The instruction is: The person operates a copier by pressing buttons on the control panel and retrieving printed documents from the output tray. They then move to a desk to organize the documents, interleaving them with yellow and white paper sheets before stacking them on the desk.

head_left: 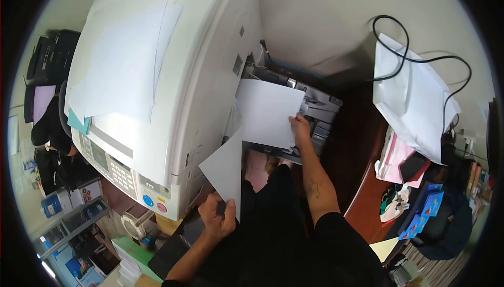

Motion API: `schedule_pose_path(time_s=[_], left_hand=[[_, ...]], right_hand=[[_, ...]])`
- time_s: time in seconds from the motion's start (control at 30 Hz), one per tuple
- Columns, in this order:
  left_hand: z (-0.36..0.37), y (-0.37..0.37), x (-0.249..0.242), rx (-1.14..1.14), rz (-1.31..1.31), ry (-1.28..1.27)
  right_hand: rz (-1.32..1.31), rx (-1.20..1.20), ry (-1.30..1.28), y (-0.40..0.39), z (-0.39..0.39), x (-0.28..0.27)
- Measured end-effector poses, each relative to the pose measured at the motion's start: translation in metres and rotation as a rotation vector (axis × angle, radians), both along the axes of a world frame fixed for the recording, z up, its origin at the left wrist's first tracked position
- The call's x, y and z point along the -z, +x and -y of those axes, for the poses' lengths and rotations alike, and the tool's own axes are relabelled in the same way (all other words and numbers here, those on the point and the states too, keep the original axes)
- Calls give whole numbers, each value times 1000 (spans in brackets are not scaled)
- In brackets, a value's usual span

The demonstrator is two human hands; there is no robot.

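A stack of white paper (269, 112) lies on a dark grey tray unit (320, 113) at the side of a large white copier (210, 77). My right hand (300, 129) is closed on the right edge of this stack, thumb on top. Lower left, my left hand (218, 217) pinches the bottom of a separate white sheet (226, 174), which is bent and tilted upright in front of the copier. The sheet's upper end comes close to the stack; whether they touch is unclear.
Loose sheets (126, 50) cover the copier's lid, above its keypad (122, 174). On the right, a white bag (409, 98) and a black cable (407, 56) sit by the wall, near pink papers (394, 155). Another person (52, 124) is at the far left.
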State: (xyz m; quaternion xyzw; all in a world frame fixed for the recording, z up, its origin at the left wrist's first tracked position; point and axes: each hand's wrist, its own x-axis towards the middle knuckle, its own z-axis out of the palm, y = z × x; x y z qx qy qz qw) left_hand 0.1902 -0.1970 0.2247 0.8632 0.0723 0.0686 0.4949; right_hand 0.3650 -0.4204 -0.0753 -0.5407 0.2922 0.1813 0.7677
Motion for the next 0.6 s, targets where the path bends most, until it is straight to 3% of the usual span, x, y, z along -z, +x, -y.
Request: schedule_pose_path(time_s=[0.13, 0.27, 0.37, 0.5, 0.6], left_hand=[[0, 2, 0, 27, 12, -7], [1, 2, -2, 58, -16, -14], [5, 7, 1, 84, 6, -6], [6, 10, -5, 105, -28, 16], [7, 15, -2, 85, 7, 25]], right_hand=[[-16, 6, -54, -12, 21, 43], [-81, 20, -99, -34, 17, 49], [106, -87, -221, -28, 0, 53], [113, -109, 68, -9, -8, 25], [77, -125, -11, -7, -8, 24]])
